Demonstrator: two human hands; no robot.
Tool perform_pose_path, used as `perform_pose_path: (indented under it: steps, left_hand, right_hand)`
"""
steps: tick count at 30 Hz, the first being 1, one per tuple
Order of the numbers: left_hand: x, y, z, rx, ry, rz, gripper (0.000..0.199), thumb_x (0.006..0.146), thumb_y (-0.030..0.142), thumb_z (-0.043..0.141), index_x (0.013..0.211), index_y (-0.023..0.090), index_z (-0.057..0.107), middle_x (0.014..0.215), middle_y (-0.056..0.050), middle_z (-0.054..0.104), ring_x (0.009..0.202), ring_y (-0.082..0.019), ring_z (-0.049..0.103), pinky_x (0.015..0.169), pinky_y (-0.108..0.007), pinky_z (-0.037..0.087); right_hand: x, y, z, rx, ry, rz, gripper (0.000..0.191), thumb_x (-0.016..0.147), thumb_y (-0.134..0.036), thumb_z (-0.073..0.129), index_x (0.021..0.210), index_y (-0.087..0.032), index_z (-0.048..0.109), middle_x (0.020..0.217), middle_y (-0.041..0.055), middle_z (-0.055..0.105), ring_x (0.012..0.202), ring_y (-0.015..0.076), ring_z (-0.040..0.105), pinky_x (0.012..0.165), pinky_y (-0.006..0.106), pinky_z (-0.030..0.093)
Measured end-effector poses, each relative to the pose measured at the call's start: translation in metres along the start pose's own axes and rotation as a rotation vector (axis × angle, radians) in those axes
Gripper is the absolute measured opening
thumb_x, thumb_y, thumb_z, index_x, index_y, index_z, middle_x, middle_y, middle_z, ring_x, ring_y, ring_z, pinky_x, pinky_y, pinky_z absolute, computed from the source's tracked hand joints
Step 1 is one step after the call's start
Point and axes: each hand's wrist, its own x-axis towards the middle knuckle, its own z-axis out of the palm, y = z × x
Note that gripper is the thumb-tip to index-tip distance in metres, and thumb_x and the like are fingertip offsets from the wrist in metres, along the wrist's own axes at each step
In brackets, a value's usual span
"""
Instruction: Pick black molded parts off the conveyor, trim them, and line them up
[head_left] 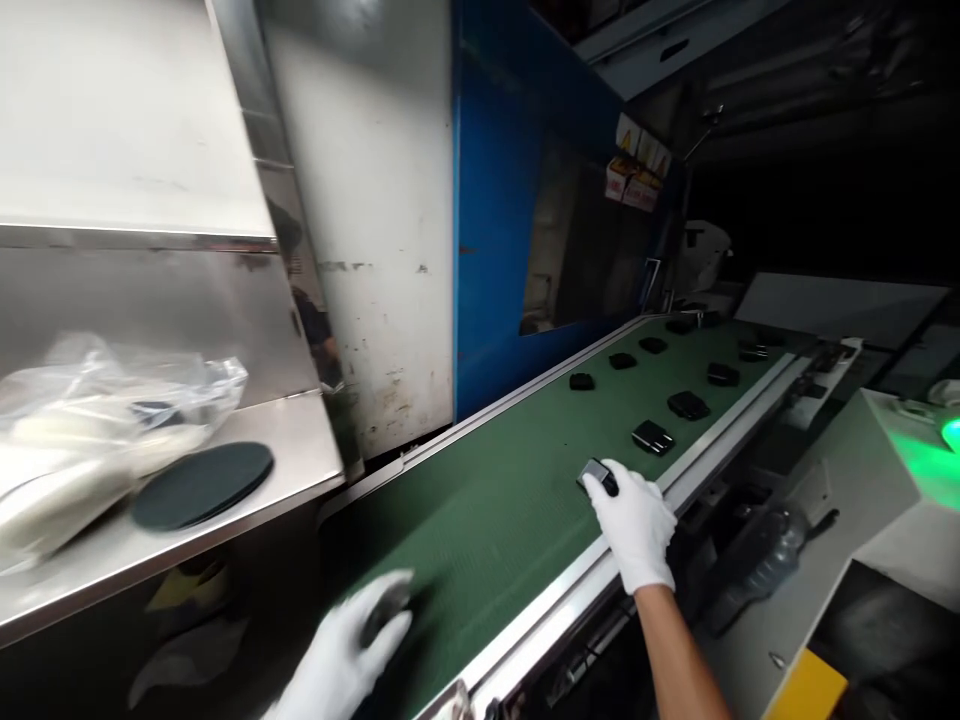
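In the head view's partly dark room, a green conveyor belt (480, 520) is bordered by a blue machine (495, 200) — a black piece (591, 470) is pinched over it by the right hand (636, 525), while the left hand (352, 640) is blurred, its grip unclear.

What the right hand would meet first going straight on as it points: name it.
The right hand would probably cross bare green belt and meet its far metal rail; depth and exact heading are unclear.

Parts (652, 437) lie on the conveyor belt (480, 530); left of it, a bench (304, 435) holds discs (202, 485) right of a bag (75, 440).
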Motion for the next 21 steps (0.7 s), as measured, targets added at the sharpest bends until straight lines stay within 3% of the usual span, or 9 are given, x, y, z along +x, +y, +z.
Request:
perform_pose_path:
  steps: [2, 6, 9, 12, 14, 16, 18, 21]
  left_hand:
    - [0.071, 0.054, 0.02, -0.034, -0.055, 0.114, 0.036, 0.08, 0.044, 0.063, 0.107, 0.022, 0.07, 0.101, -0.003, 0.075, 0.091, -0.024, 0.069, 0.087, -0.034, 0.055]
    - [0.203, 0.146, 0.083, -0.087, -0.063, 0.278, 0.032, 0.081, 0.035, 0.065, 0.108, 0.018, 0.068, 0.1, -0.006, 0.073, 0.092, -0.023, 0.066, 0.091, -0.034, 0.05]
    - [0.287, 0.198, 0.136, -0.145, -0.036, 0.219, 0.036, 0.088, 0.036, 0.063, 0.114, 0.011, 0.062, 0.11, -0.011, 0.069, 0.099, -0.021, 0.064, 0.094, -0.037, 0.049]
    - [0.347, 0.241, 0.175, -0.177, -0.077, 0.056, 0.033, 0.091, 0.041, 0.061, 0.106, 0.011, 0.063, 0.104, -0.008, 0.067, 0.093, -0.021, 0.065, 0.084, -0.04, 0.054]
    - [0.368, 0.262, 0.191, -0.199, -0.134, -0.019, 0.028, 0.091, 0.037, 0.062, 0.103, 0.012, 0.064, 0.1, -0.005, 0.066, 0.089, -0.02, 0.065, 0.078, -0.037, 0.056]
    - [0.374, 0.276, 0.2, -0.233, -0.202, -0.05, 0.023, 0.09, 0.031, 0.064, 0.104, 0.012, 0.063, 0.101, -0.005, 0.066, 0.088, -0.019, 0.065, 0.076, -0.035, 0.057]
    - [0.364, 0.282, 0.201, -0.286, -0.281, -0.048, 0.021, 0.09, 0.027, 0.064, 0.104, 0.012, 0.063, 0.101, -0.006, 0.066, 0.087, -0.017, 0.065, 0.075, -0.034, 0.058]
    - [0.322, 0.279, 0.19, -0.423, -0.394, -0.003, 0.02, 0.09, 0.025, 0.064, 0.103, 0.011, 0.063, 0.099, -0.006, 0.067, 0.083, -0.016, 0.065, 0.072, -0.032, 0.058]
  right_hand:
    - [-0.006, 0.0, 0.0, 0.013, -0.017, -0.034, 0.044, 0.088, -0.051, 0.048, 0.125, -0.03, 0.06, 0.108, 0.0115, 0.071, 0.102, 0.0333, 0.059, 0.08, 0.046, 0.041]
    - [-0.006, 0.0, 0.004, 0.053, -0.031, -0.064, 0.042, 0.086, -0.049, 0.054, 0.126, -0.034, 0.06, 0.107, 0.0095, 0.071, 0.096, 0.0293, 0.062, 0.085, 0.044, 0.041]
    - [-0.004, 0.0, 0.007, 0.06, -0.031, -0.07, 0.042, 0.086, -0.047, 0.056, 0.125, -0.034, 0.06, 0.106, 0.009, 0.072, 0.095, 0.03, 0.063, 0.086, 0.045, 0.041]
    - [-0.005, -0.001, 0.006, 0.066, -0.024, -0.081, 0.04, 0.087, -0.045, 0.056, 0.123, -0.031, 0.061, 0.104, 0.0102, 0.072, 0.096, 0.0313, 0.062, 0.086, 0.045, 0.041]
    - [-0.006, -0.003, 0.005, 0.081, -0.017, -0.088, 0.038, 0.087, -0.044, 0.057, 0.122, -0.03, 0.061, 0.102, 0.0095, 0.072, 0.096, 0.0312, 0.062, 0.087, 0.045, 0.041]
    - [-0.007, -0.005, 0.007, 0.091, -0.01, -0.096, 0.036, 0.086, -0.043, 0.059, 0.119, -0.03, 0.061, 0.099, 0.0082, 0.072, 0.095, 0.0309, 0.063, 0.087, 0.045, 0.04]
    - [-0.005, -0.005, 0.01, 0.097, 0.003, -0.12, 0.031, 0.084, -0.041, 0.06, 0.114, -0.03, 0.063, 0.095, 0.006, 0.073, 0.094, 0.0302, 0.063, 0.085, 0.044, 0.039]
    - [0.002, 0.001, 0.011, 0.111, 0.021, -0.15, 0.027, 0.084, -0.041, 0.059, 0.106, -0.028, 0.067, 0.09, 0.0076, 0.073, 0.089, 0.0312, 0.063, 0.082, 0.044, 0.04]
